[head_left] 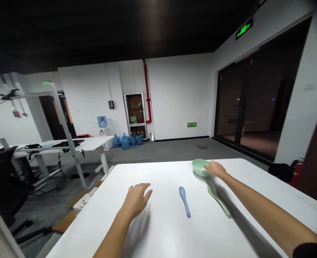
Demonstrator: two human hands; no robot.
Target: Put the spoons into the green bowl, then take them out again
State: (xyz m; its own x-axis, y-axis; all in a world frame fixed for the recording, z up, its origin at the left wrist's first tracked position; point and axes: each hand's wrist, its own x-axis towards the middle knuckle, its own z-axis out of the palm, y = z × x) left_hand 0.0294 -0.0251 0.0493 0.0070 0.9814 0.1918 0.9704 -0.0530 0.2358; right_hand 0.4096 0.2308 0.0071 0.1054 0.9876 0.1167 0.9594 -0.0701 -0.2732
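Note:
My right hand (216, 168) reaches to the far side of the white table and grips the right rim of a light green bowl (200, 172), thumb over the edge. The bowl is upright near the table's back edge. Below that forearm lies a light green spoon (219, 202), its handle pointing toward me. A blue spoon (184, 201) lies left of it, roughly parallel. Over the left part of the table hovers my left hand (137, 197), fingers apart and nothing in it.
The white table (164, 225) spans the foreground. Beyond it, several blue water jugs (125, 141) stand by the wall. At the left are a desk (94, 143), an upright metal post (67, 132) and a black chair (5, 179). A fire extinguisher (297, 172) stands at the right.

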